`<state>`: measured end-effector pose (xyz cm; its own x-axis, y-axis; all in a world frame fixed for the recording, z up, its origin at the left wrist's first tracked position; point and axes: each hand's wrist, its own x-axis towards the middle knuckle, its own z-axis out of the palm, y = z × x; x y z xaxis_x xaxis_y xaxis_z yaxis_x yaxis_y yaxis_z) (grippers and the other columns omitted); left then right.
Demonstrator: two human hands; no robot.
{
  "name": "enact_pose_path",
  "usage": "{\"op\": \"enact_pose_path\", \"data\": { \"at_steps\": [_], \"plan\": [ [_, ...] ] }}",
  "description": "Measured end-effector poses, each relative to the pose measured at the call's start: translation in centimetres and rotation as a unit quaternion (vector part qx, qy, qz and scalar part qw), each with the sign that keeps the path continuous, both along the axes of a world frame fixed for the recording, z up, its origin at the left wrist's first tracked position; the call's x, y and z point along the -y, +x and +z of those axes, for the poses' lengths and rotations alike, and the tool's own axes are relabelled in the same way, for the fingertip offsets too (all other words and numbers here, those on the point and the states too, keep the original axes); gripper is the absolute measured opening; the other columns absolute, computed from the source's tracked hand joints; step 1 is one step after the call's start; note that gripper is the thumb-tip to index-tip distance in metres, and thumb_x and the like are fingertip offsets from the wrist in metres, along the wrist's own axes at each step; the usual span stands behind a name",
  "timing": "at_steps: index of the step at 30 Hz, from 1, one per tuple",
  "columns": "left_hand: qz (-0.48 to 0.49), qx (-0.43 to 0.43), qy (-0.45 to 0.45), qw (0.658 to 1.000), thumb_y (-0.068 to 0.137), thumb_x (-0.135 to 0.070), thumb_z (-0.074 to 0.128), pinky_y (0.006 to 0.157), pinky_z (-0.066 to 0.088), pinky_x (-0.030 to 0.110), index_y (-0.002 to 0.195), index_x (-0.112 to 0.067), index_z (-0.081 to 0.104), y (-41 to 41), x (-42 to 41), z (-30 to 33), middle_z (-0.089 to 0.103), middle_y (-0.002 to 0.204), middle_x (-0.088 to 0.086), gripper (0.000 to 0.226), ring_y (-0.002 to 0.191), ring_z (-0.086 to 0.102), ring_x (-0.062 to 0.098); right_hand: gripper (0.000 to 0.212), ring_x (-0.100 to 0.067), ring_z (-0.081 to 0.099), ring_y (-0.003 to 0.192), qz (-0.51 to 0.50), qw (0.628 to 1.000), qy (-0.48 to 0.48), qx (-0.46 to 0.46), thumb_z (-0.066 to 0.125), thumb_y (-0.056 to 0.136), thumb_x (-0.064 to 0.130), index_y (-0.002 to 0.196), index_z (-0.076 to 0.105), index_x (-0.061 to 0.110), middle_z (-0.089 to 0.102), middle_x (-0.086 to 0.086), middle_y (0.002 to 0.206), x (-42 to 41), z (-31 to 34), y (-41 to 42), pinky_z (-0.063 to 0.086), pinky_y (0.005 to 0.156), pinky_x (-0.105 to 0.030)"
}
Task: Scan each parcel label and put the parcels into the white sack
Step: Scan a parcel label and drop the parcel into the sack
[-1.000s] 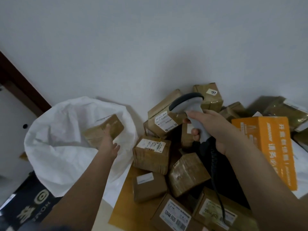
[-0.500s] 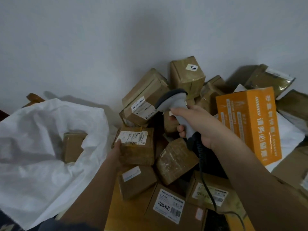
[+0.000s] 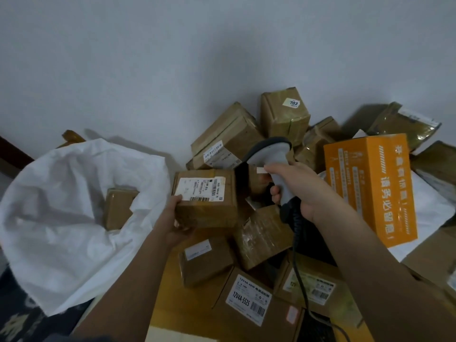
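Note:
My left hand (image 3: 177,220) grips the near left corner of a brown cardboard parcel (image 3: 209,208) with a white label on top. My right hand (image 3: 296,191) holds a grey handheld scanner (image 3: 269,154) by its handle, its head just right of that parcel and above it. The scanner's black cable (image 3: 299,267) runs down toward me. The white sack (image 3: 61,206) lies open at the left with one brown parcel (image 3: 118,206) inside. A heap of brown parcels (image 3: 229,146) is piled against the wall.
An orange printed box (image 3: 370,188) stands at the right of the heap. Labelled cartons (image 3: 249,297) lie in front, near me. A white wall (image 3: 222,58) backs the pile. Dark printed fabric (image 3: 17,317) shows at the lower left.
My left hand left the sack, where a parcel now lies, and took hold of the labelled parcel by the heap. The view swung right; the scanner hand kept its place.

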<state>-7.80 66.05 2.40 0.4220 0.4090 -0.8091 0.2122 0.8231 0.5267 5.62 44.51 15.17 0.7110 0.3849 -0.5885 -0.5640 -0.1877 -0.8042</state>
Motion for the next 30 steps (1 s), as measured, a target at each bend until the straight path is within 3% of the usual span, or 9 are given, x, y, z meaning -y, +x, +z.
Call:
{"op": "enact_pose_path", "data": {
  "at_steps": [6,8,12,15,19,21,25,28,30],
  "plan": [
    [-0.047,0.237,0.019,0.97,0.098,-0.034,0.047,0.104,0.042,0.06,0.141,-0.018,0.043,-2.3,0.0,3.0,0.058,0.135,0.018,0.047,0.126,0.053,0.038,0.062,-0.013,0.05,0.047,-0.027,0.999,0.028,0.036,0.08,0.079,0.028,0.129,0.051,0.006,0.056,-0.005,0.067,-0.3,0.5,-0.7,0.044,0.046,-0.028],
    [-0.053,0.278,0.046,0.958,0.099,-0.034,0.044,0.11,0.035,0.06,0.144,-0.019,0.04,-2.5,0.4,4.2,0.056,0.139,0.016,0.048,0.13,0.051,0.037,0.078,-0.012,0.05,0.051,-0.016,0.998,0.045,0.047,0.084,0.073,0.031,0.136,0.046,0.007,0.055,-0.004,0.069,-0.5,0.9,-1.5,0.046,0.046,-0.027],
    [-0.094,0.309,0.071,0.944,0.08,-0.034,0.072,0.112,0.035,0.055,0.147,-0.021,0.038,-2.0,1.5,6.4,0.053,0.142,0.016,0.076,0.132,0.048,0.038,0.108,-0.016,0.054,0.056,-0.01,0.994,0.089,0.061,0.089,0.064,0.034,0.149,0.024,0.017,0.056,-0.007,0.075,-0.8,1.4,-2.3,0.052,0.059,-0.034],
    [-0.182,0.331,0.071,0.923,0.066,-0.033,0.086,0.114,0.033,0.05,0.146,-0.022,0.039,-2.1,2.6,7.4,0.051,0.143,0.018,0.093,0.132,0.048,0.039,0.112,-0.024,0.066,0.081,-0.012,0.991,0.083,0.103,0.089,0.061,0.034,0.147,0.019,0.023,0.06,-0.007,0.094,-0.3,2.0,-1.9,0.058,0.08,-0.043],
    [-0.231,0.332,0.062,0.912,0.052,-0.029,0.094,0.115,0.031,0.049,0.136,-0.02,0.049,-2.3,3.9,7.7,0.057,0.137,0.018,0.097,0.128,0.052,0.037,0.125,-0.024,0.065,0.086,0.028,0.99,0.074,0.112,0.09,0.032,0.046,0.139,0.029,0.028,0.06,-0.013,0.117,1.0,2.8,-1.0,0.058,0.068,-0.04],
    [-0.254,0.313,0.064,0.913,0.049,-0.028,0.096,0.113,0.032,0.05,0.133,-0.018,0.052,-2.6,4.2,7.8,0.06,0.134,0.017,0.095,0.127,0.054,0.035,0.121,-0.022,0.065,0.085,0.047,0.989,0.083,0.114,0.091,0.033,0.044,0.137,0.033,0.027,0.062,-0.011,0.117,1.6,2.9,-0.6,0.055,0.063,-0.035],
    [-0.28,0.265,0.092,0.918,0.051,-0.028,0.096,0.108,0.039,0.052,0.122,-0.019,0.064,-3.1,4.0,7.9,0.067,0.123,0.011,0.078,0.114,0.065,0.026,0.079,-0.013,0.056,0.058,0.024,0.983,0.149,0.102,0.085,0.068,0.017,0.133,0.04,0.021,0.063,-0.008,0.088,2.5,2.6,0.6,0.051,0.057,-0.031],
    [-0.242,0.224,0.123,0.936,0.078,-0.02,0.078,0.095,0.052,0.045,0.129,-0.018,0.057,-1.8,4.0,7.9,0.064,0.129,0.011,0.055,0.117,0.063,0.022,0.073,-0.013,0.052,0.059,0.051,0.984,0.13,0.114,0.083,0.072,0.019,0.131,0.041,0.022,0.061,-0.01,0.094,2.2,2.5,0.7,0.051,0.057,-0.029],
    [-0.245,0.155,0.165,0.943,0.088,-0.025,0.07,0.095,0.052,0.047,0.123,-0.016,0.059,-0.6,4.2,7.5,0.061,0.127,0.019,0.038,0.106,0.068,0.022,0.069,-0.012,0.053,0.059,0.056,0.987,0.115,0.099,0.082,0.074,0.021,0.13,0.042,0.021,0.06,-0.009,0.096,1.7,2.1,-0.1,0.052,0.052,-0.027]
  ]
}}
